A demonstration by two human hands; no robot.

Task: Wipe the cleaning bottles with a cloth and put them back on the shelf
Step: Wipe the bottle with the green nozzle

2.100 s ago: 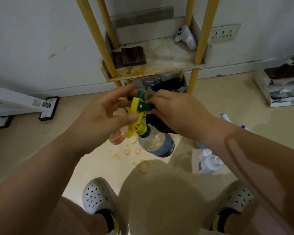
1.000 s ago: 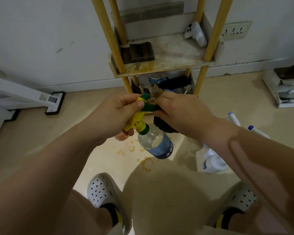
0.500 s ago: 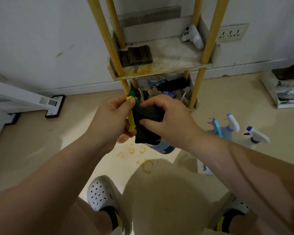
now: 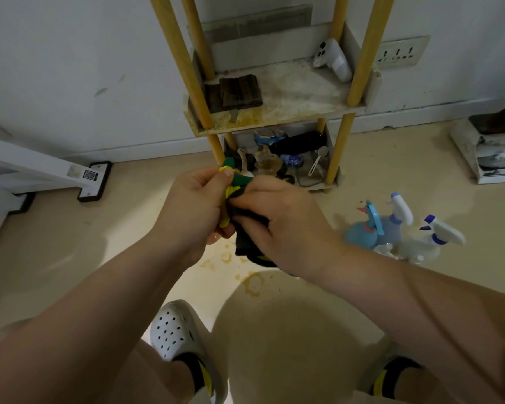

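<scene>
You hold the spray bottle (image 4: 240, 180) above the floor (image 4: 70, 243), on the near side of the shelf (image 4: 298, 91). Only its yellow and green trigger head shows. Your left hand (image 4: 194, 205) grips that head, thumb on top. Your right hand (image 4: 283, 217) pinches the dark cloth (image 4: 245, 233) around the bottle. More spray bottles (image 4: 391, 228) stand on the floor to the right.
</scene>
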